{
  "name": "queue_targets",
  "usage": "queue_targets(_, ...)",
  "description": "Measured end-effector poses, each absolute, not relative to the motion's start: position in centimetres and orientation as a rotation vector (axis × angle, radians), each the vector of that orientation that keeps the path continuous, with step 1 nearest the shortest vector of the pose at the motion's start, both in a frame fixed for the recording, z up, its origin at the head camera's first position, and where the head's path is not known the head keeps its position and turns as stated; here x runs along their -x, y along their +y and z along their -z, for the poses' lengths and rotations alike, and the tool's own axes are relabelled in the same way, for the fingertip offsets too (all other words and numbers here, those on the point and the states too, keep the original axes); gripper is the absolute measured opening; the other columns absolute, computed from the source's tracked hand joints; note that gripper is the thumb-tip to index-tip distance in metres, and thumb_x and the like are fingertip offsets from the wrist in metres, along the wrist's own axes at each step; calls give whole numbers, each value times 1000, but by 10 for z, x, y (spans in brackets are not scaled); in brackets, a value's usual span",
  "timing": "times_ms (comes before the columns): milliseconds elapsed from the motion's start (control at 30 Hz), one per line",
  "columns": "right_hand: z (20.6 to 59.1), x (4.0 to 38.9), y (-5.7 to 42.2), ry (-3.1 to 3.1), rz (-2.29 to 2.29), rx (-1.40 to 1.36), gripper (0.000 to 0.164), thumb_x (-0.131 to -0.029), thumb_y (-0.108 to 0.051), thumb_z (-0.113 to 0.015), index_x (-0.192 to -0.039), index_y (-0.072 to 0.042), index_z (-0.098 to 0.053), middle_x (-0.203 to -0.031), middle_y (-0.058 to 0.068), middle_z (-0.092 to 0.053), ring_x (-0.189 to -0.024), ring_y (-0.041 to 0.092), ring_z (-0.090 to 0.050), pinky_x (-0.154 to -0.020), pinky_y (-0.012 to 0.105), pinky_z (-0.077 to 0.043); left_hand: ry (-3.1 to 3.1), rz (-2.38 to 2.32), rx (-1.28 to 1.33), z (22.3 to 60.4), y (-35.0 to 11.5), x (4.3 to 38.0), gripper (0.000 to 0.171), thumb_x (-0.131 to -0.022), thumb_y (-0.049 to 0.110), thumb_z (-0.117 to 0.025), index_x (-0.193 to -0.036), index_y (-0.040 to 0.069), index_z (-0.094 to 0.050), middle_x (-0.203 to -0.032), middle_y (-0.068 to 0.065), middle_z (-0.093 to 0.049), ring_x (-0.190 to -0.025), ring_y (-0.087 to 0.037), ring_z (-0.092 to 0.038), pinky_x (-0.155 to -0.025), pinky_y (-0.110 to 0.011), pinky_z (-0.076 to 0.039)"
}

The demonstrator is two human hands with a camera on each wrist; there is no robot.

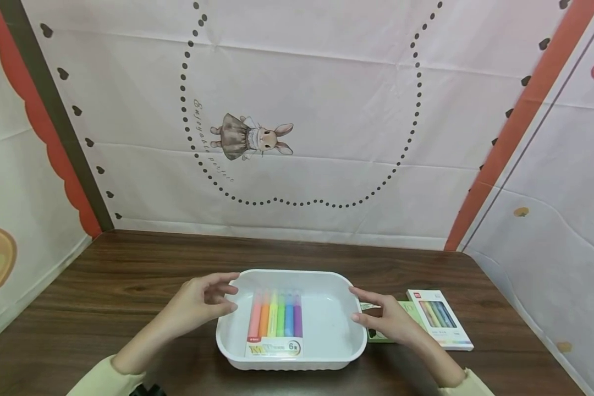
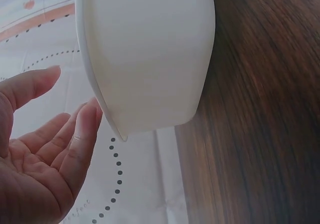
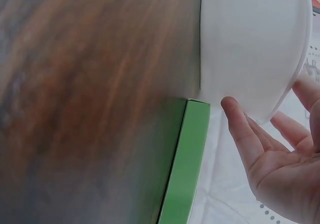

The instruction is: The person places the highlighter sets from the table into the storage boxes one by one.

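A white plastic tray with rounded corners stands on the dark wood table. Inside its left half lies a clear pack of highlighters in pink, orange, yellow, green, blue and purple. My left hand is at the tray's left rim, its fingers spread and loosely bent with nothing between them. In the left wrist view its fingertips are right by the rim. At the opposite end my right hand has its fingers spread around the right rim, fingertips close to the outer wall in the right wrist view.
Right of the tray lies a green box, partly hidden under my right hand. Next to it is a white box with a window showing coloured sticks. A printed cloth hangs behind the table's back edge.
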State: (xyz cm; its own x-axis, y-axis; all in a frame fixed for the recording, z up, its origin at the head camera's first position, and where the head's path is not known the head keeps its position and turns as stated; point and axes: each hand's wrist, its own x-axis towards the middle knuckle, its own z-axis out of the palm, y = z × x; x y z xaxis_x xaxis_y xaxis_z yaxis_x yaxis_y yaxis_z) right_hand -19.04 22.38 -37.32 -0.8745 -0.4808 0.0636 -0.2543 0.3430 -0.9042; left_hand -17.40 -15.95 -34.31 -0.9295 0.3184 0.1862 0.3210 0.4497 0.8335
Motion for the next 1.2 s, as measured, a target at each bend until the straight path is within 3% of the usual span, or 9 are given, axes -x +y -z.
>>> queue_targets(267, 367, 188, 229, 2407, 1562, 648, 57, -87, -14, -62, -134, 6, -38, -130, 34, -40, -102, 41, -57, -66, 36, -55, -2665, 1479, 533, 346, -162, 174, 54, -75, 17, -75, -122, 1, -54, -102, -15, -65, -86, -20, -62, -69, -23, -51)
queue_targets(500, 365, 187, 237, 2443, 1580, 674, 58, -86, -12, -62, -133, 10, -37, -123, 34, -47, -106, 46, -52, -76, 34, -53, -2662, 1398, 523, 346, -164, 174, 52, -73, 16, -76, -119, 2, -56, -101, -11, -64, -85, -18, -60, -70, -26, -50)
queue_targets(867, 362, 187, 248, 2578, 1488, 548, 57, -85, -19, -64, -134, 0, -42, -124, 30, -50, -106, 39, -55, -76, 31, -53, -2663, 1366, 510, 349, -169, 175, 52, -74, 14, -75, -120, 2, -55, -102, -11, -65, -88, -20, -60, -73, -31, -50)
queue_targets(1200, 359, 184, 260, 2625, 1526, 614, 55, -86, -12, -62, -133, 6, -40, -120, 33, -51, -102, 34, -58, -76, 28, -53, -2712, 1353, 479, 354, -172, 175, 54, -73, 16, -76, -121, 4, -54, -106, -11, -63, -92, -24, -59, -75, -37, -50)
